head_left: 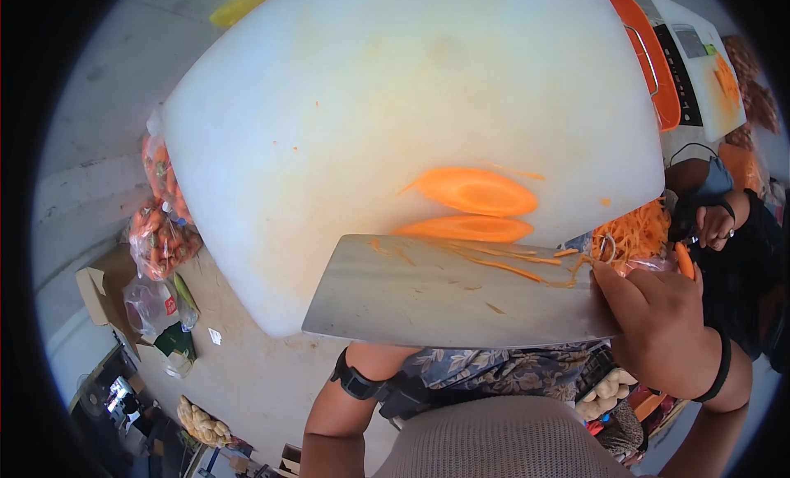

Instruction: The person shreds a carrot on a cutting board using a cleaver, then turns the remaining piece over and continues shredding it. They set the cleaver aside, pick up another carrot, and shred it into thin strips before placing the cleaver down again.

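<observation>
My right hand (662, 322) is closed around the handle end of a wide cleaver (461, 301), and its fingers hide the handle. Thin carrot shreds cling to the broad steel blade. Just beyond the edge, two long oval carrot slices (477, 191) lie on the white cutting board (395, 91); the nearer one is partly covered by the blade. Of my left hand (383, 359), only skin by the black watch shows; the cleaver hides the fingers. A few small carrot bits are scattered over the board.
Bags of carrots (164, 235) rest at the left, above an open cardboard box (103, 293). An orange tub (650, 62) stands at the right. Shredded carrot (634, 235) is heaped near another person's hand (714, 225). Beyond is a second white board (699, 67).
</observation>
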`<action>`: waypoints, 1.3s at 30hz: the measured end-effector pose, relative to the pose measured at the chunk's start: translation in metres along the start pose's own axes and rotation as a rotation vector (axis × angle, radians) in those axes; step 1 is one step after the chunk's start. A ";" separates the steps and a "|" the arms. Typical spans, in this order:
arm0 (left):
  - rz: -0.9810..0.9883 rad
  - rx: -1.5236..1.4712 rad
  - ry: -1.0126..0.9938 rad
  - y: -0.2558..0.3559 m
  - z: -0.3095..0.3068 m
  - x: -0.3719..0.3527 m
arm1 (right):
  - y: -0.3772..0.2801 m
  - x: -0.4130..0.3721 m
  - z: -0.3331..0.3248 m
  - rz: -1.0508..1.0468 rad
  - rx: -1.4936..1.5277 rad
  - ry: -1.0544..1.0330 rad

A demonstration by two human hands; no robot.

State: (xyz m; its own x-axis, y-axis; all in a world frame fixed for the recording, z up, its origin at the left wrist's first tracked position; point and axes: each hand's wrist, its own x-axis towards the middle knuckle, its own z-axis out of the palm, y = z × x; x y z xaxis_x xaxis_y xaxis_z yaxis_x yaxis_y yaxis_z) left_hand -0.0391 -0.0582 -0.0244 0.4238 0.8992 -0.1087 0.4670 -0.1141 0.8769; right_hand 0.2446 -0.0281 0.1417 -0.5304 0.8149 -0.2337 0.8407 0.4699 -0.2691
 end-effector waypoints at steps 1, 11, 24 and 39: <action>-0.013 -0.003 -0.004 -0.001 -0.002 -0.004 | 0.001 0.000 -0.001 -0.001 0.002 -0.005; -0.097 -0.013 -0.038 -0.002 -0.015 -0.027 | 0.009 0.011 -0.001 0.020 0.046 -0.096; 0.166 0.117 0.007 0.030 -0.002 0.025 | 0.008 0.050 0.015 0.023 0.141 -0.179; 0.329 0.081 0.073 0.042 -0.013 0.043 | -0.008 0.043 0.003 0.009 0.107 -0.089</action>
State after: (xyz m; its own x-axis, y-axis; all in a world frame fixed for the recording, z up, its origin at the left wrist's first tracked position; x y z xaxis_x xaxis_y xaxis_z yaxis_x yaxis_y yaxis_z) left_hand -0.0110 -0.0192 0.0139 0.5062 0.8365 0.2100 0.3764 -0.4334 0.8188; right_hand 0.2148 0.0020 0.1307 -0.5345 0.7835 -0.3170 0.8315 0.4202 -0.3635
